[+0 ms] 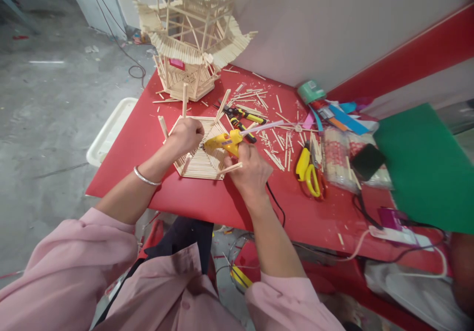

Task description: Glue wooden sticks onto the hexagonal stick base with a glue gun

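A flat hexagonal panel of wooden sticks [202, 160], with short upright posts at its corners, lies on the red table [140, 138]. My left hand [185, 136] is curled closed and rests on the panel's top, pressing or pinching a stick I cannot make out. A yellow glue gun [224, 142] is gripped in my right hand [249, 170], its nozzle pointing left at the panel near my left fingers. The gun's black cord runs down past my right wrist.
A tall stick-built tower model [192, 39] stands at the table's far end. Loose sticks, yellow-handled pliers [244, 117], yellow scissors [307, 170], coloured paper strips, a green sheet [425, 168], a black sponge and a power strip [398, 234] crowd the right side. A white tray [109, 131] sits left of the table.
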Demonstrator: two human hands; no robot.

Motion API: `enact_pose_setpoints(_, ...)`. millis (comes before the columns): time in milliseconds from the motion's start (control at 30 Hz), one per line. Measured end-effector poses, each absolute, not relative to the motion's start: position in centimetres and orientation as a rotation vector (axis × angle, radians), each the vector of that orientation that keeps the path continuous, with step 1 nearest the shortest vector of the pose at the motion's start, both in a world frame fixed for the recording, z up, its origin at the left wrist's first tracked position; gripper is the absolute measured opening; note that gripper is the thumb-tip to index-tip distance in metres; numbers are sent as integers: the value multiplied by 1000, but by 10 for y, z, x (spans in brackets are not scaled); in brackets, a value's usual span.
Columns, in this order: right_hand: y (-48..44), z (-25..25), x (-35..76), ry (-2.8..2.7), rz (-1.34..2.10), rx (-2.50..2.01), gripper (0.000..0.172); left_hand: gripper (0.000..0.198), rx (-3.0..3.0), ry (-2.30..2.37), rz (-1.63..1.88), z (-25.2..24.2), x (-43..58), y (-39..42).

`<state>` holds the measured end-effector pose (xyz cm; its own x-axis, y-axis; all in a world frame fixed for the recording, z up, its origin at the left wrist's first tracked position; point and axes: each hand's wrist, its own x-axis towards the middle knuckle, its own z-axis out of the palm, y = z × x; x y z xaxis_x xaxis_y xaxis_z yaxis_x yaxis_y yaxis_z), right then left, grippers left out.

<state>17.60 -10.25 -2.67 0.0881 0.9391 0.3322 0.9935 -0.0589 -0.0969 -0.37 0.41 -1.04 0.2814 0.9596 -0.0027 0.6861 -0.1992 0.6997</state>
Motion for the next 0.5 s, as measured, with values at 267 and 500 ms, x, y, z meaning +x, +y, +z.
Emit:
enact_pose_setpoints(267, -101, -30, 177, -1951, -507, -2028, 40, 13, 2008, 1474, 518, -12, -3, 6)
enact_pose_setpoints(500, -100, -32, 177, -1962, -608, -1960, 37, 14, 2072, 1484, 446, -15, -2, 7)
